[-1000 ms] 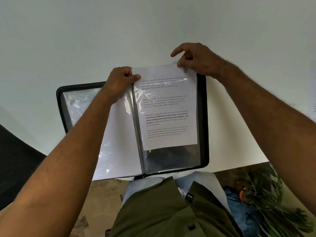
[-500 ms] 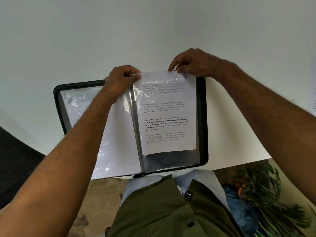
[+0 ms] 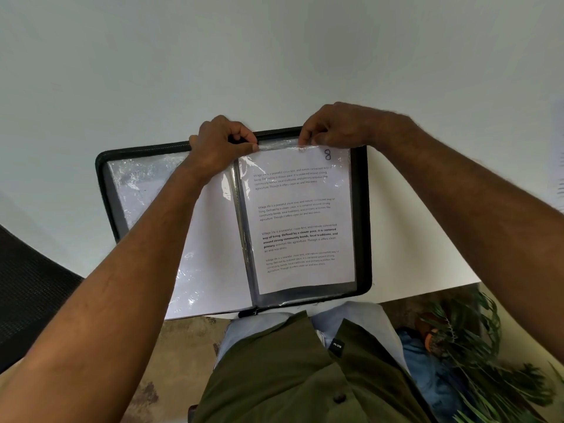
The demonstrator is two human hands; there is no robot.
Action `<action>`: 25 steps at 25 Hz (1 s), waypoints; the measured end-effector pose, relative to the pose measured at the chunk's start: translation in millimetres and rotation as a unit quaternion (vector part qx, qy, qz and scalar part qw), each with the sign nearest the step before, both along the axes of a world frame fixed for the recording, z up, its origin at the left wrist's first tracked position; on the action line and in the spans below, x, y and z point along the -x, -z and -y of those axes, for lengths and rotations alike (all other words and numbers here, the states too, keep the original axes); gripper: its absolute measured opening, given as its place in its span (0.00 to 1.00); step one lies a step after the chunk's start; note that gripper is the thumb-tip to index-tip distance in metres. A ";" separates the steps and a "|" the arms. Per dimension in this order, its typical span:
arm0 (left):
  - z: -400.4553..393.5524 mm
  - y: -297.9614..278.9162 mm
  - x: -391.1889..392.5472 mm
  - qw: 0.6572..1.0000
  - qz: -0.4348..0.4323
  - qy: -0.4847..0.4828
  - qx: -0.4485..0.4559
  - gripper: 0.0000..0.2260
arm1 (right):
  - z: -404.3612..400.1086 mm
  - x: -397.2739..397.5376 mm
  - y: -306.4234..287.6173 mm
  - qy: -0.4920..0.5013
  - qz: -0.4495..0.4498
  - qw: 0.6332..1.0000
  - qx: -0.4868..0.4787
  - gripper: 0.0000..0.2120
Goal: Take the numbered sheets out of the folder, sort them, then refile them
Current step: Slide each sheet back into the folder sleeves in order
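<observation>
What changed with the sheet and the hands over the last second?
The sheet marked 8 slid down into the clear sleeve of the right-hand page; its top edge, which stuck out above the folder, now lies inside. The right hand followed it down and now pinches the sleeve's top edge. The left hand kept its grip at the sleeve's top left corner. The folder stayed open on the table.

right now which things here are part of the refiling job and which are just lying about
Part of the job:
- black folder, open on the table
- sheet numbered 8, in the right-hand sleeve
- left hand and right hand, pinching at the sleeve's top edge

Lying about:
- white table
- potted plant on the floor
- black chair
</observation>
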State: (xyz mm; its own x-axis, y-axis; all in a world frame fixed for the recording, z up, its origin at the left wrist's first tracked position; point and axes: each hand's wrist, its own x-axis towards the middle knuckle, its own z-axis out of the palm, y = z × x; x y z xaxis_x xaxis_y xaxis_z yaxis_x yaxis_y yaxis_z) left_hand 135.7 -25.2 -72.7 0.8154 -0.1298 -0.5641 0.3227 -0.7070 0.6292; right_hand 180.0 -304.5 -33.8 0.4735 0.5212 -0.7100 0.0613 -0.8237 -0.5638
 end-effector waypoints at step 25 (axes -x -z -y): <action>17.8 -14.2 56.5 0.964 0.118 0.130 -0.197 0.31 | -9.7 103.1 9.6 0.238 0.304 0.922 -0.024 0.09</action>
